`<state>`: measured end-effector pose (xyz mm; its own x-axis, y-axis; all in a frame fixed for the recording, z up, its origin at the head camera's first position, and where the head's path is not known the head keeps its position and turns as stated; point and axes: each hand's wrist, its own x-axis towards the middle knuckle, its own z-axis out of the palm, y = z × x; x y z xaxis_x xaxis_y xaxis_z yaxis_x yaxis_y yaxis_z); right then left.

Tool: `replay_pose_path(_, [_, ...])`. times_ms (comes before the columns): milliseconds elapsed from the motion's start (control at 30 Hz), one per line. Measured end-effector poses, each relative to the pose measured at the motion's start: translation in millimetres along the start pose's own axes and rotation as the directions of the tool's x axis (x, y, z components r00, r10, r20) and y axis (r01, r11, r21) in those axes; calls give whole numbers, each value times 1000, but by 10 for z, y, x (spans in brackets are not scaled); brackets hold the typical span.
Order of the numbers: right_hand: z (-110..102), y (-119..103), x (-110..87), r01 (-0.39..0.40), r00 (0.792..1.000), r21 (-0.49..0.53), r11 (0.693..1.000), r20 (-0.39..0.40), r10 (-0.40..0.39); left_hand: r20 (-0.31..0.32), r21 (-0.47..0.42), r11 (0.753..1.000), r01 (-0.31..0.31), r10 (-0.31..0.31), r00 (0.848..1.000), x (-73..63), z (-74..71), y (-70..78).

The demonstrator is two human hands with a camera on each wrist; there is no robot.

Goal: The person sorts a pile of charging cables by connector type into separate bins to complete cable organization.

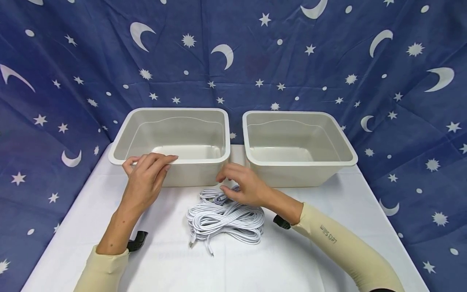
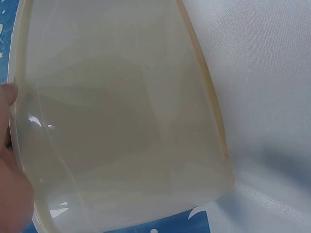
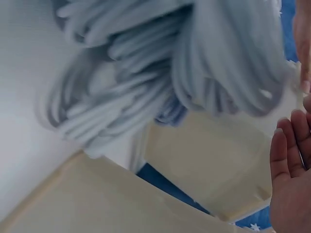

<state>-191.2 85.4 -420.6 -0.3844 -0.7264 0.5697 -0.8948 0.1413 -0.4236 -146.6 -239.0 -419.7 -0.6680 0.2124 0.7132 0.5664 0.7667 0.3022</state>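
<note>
Bundles of white cable lie coiled on the table in front of two bins, their plug ends pointing toward me. A smaller coil sits at the back of the pile. My right hand hovers just over the back of the pile, fingers loosely curved and apart from the thumb. In the right wrist view its fingers hold nothing, and the cables look blurred. My left hand rests on the front rim of the left bin, fingers reaching over the edge; their tips are partly hidden.
A matching off-white bin stands to the right, a narrow gap between the two. Both bins show bare floors. A white cloth covers the table. Behind and at both sides hangs a blue curtain with moons and stars.
</note>
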Motion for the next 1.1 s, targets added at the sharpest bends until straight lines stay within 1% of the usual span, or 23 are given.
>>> replay_pose_path(200, [75, 58, -76, -30, 998, 7, 1000, 51, 30, 8, 5, 1000, -2, 2, 1000, -7, -13, -9])
replay_pose_path(333, [103, 103, -91, -68, 995, -18, 998, 77, 69, 17, 15, 1000, -4, 4, 1000, 0, -34, -23])
replay_pose_path(467, [115, 144, -95, -120, 986, -43, 992, 114, 124, 29, 24, 1000, -2, 1, 1000, -4, -44, -41])
replay_pose_path(633, [122, 192, -112, -189, 967, -75, 979, 158, 199, 26, 20, 1000, 3, -4, 1000, -18, -32, -42])
replay_pose_path(733, [120, 223, -126, -219, 955, -88, 972, 186, 232, 4, -1, 1000, 3, -3, 1000, -16, -16, -28])
replay_pose_path(800, [117, 243, -130, -240, 941, -95, 966, 220, 255, -12, -14, 1000, 2, -2, 1000, -14, -7, -17])
replay_pose_path(867, [117, 260, -132, -254, 929, -96, 963, 253, 270, -23, -23, 1000, -2, 2, 1000, -10, -1, -13])
replay_pose_path(967, [128, 276, -135, -271, 910, -97, 958, 298, 288, -16, -21, 1000, -5, 5, 1000, -9, -2, -15])
replay_pose_path(1100, [144, 284, -132, -277, 902, -88, 957, 319, 291, -10, -21, 1000, -3, 3, 1000, -8, -3, -18])
